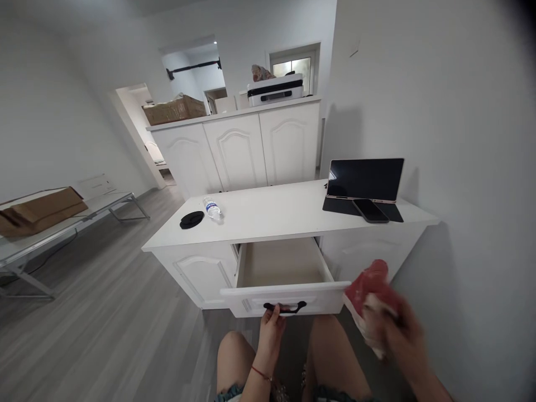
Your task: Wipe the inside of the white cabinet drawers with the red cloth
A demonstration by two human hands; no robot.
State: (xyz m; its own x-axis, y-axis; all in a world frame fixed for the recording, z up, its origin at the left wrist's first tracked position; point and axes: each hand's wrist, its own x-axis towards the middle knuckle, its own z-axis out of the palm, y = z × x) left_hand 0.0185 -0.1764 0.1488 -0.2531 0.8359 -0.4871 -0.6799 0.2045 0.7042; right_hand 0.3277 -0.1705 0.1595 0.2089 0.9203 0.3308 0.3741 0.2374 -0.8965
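Pulled out from the white low cabinet is a drawer [288, 259] with nothing visible inside. My left hand [272, 329] has its fingers hooked round the black drawer handle [296, 307] on the drawer front. Off to the right, beside the drawer's front corner, my right hand [393, 329] is closed on a crumpled red and white cloth [368, 285]. Motion smears that hand and part of the cloth, whose lower end hangs down.
On the cabinet top [268, 212] are a water bottle [213, 210], a round black object [191, 219], a tablet [365, 178] and a phone [371, 211]. Behind stands a taller cabinet [234, 145] bearing a basket and a suitcase. A cardboard box [42, 211] lies on a table at left.
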